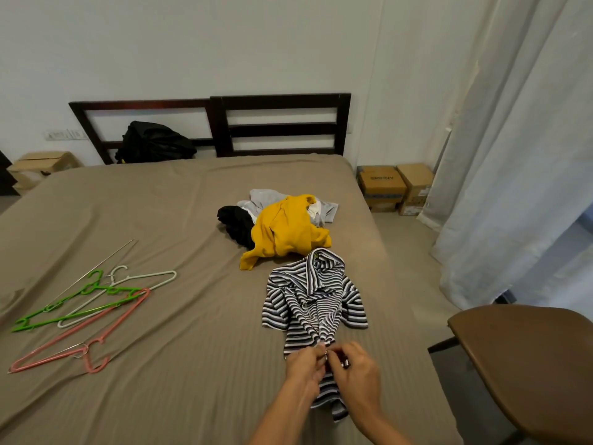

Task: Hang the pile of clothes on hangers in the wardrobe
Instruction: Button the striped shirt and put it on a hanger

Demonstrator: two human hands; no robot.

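A black-and-white striped shirt (316, 300) lies stretched out on the bed near me, collar end away. My left hand (303, 364) and my right hand (354, 369) both pinch its bunched lower part, fingers closed on the fabric. Behind it sits a pile with a yellow garment (287, 231) on top, a black one (236, 223) at its left and a grey one (266, 199) under it. On the left of the bed lie several hangers: a green one (77, 301), a white one (128, 285), a pink one (86, 342) and a thin wire one (106, 263).
The bed (154, 213) has a tan sheet and a dark wooden headboard (224, 123), with a black bag (154, 142) against it. Cardboard boxes (394, 187) stand on the floor at the right. A brown chair seat (526, 358) is close at my right; white curtains (519, 155) hang beyond.
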